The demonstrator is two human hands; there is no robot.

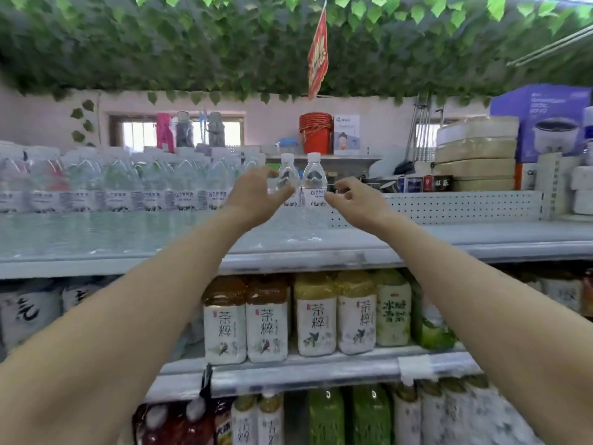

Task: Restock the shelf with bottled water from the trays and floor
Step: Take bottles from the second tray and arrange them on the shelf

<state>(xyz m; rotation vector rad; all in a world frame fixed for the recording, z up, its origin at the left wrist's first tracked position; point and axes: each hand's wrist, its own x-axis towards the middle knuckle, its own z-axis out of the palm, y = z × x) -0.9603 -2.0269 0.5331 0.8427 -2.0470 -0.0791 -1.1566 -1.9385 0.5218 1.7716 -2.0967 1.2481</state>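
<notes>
Both your arms reach up to the top shelf, hands apart with two bottles of water between them. Your left hand curls in a C round the left bottle, its thumb across the front of the label and its fingers at the bottle's shoulder; how firm the hold is cannot be told. Your right hand holds nothing, its fingers loosely curled, with the thumb tip at or just beside the label edge of the right bottle. The two bottles stand upright, side by side and touching, white caps on, near the shelf's perforated back panel. To your left on the same shelf stands a packed row of water bottles. Tea bottles fill the shelf below your forearms.
</notes>
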